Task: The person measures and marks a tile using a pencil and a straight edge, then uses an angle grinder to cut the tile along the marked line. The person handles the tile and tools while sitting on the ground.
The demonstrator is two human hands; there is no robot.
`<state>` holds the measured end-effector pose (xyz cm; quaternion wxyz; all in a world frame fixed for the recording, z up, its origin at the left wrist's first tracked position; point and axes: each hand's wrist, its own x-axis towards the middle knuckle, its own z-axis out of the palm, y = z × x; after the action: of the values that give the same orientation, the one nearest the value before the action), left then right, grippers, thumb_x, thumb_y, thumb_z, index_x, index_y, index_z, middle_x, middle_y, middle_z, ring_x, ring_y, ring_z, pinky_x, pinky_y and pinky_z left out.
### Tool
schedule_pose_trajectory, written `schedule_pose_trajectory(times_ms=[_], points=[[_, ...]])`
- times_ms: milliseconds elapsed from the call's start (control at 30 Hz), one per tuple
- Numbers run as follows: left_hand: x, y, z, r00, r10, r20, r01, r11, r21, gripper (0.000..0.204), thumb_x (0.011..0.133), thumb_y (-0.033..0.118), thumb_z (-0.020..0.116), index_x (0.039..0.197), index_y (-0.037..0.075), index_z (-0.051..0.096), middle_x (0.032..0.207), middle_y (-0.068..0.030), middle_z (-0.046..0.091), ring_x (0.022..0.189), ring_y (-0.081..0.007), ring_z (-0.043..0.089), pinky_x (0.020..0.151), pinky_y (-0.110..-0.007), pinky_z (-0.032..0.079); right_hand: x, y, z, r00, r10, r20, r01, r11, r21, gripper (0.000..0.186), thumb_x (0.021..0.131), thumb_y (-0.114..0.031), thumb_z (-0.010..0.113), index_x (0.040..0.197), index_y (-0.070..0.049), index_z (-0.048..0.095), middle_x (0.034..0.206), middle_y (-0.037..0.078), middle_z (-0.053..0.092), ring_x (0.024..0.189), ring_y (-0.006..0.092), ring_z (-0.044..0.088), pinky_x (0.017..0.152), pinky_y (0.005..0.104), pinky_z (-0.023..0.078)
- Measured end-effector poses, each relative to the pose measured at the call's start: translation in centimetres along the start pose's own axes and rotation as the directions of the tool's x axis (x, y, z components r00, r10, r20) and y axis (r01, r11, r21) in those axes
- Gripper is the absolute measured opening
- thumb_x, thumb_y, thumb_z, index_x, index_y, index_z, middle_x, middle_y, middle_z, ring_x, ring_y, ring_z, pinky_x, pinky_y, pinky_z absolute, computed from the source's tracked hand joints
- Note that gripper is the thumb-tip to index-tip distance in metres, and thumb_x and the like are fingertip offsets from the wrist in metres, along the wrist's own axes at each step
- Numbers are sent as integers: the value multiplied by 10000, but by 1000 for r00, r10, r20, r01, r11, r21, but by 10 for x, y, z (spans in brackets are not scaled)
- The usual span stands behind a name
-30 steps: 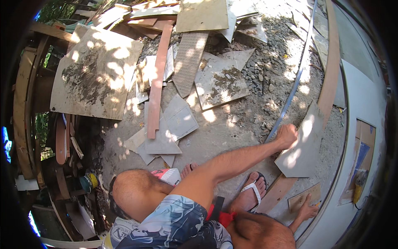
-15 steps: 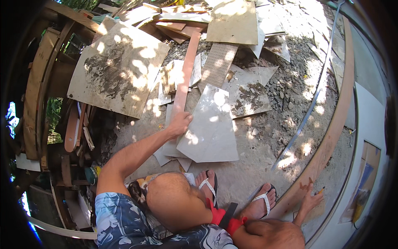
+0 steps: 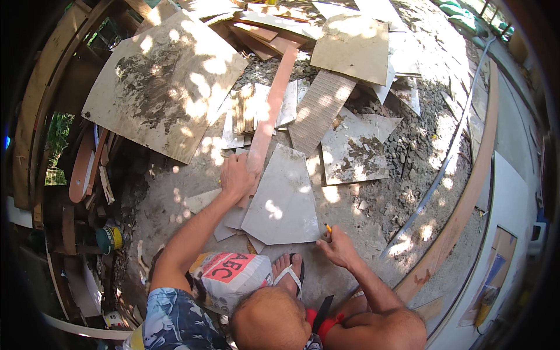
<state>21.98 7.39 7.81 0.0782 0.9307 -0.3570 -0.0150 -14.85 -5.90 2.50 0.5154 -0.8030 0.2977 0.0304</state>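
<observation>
My left hand (image 3: 235, 176) is closed on the near part of a long, flat reddish-brown wooden strip (image 3: 269, 116), which points away from me. Just right of that strip lies a broken grey tile (image 3: 283, 201) with angled edges, on top of other pieces. My right hand (image 3: 339, 248) is closed around a yellow pencil (image 3: 328, 228), whose upper end sticks out past the fingers. The thumb of this hand is close to the tile's near right corner; whether it touches cannot be made out.
A big stained board (image 3: 169, 87) lies far left, a beige tile (image 3: 353, 46) far right of it. Beside my knee stands a printed white-and-red sack (image 3: 230, 277). A long wooden plank (image 3: 466, 198) and a metal bar (image 3: 443, 172) run along the right. Stacked timber fills the left.
My right hand has come from beside the plank at right to the grey tile, carrying the pencil. My left hand still holds the strip. The head view has shifted, showing the sack more fully.
</observation>
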Motion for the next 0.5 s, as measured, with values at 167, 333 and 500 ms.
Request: schedule_pose_trajectory(times_ms=[167, 333, 500], points=[[22, 24, 20, 973, -206, 104, 209, 978, -20, 862, 883, 499, 833, 1458, -66, 527, 1291, -333, 637, 1213, -478, 654, 1042, -548, 533, 7, 7, 38, 996, -72, -46, 71, 997, -20, 286, 955, -136, 742, 1039, 10, 511, 963, 300, 625, 935, 543, 627, 791, 596, 485], [52, -12, 26, 903, -313, 293, 367, 918, -149, 722, 893, 490, 826, 1322, -75, 694, 1192, -316, 725, 1145, -450, 715, 1009, -517, 563, 11, 5, 48, 972, -190, -139, 186, 982, -41, 239, 968, -123, 714, 1027, -6, 513, 966, 284, 612, 889, 546, 622, 758, 617, 470], [43, -29, -9, 907, -405, 117, 421, 868, -263, 492, 925, 436, 803, 1182, 16, 800, 1150, -260, 757, 1076, -427, 739, 960, -500, 569, 15, -30, 44, 994, -107, 3, 107, 992, -65, 283, 987, -212, 732, 1036, -12, 539, 945, 268, 678, 886, 526, 667, 759, 598, 505]])
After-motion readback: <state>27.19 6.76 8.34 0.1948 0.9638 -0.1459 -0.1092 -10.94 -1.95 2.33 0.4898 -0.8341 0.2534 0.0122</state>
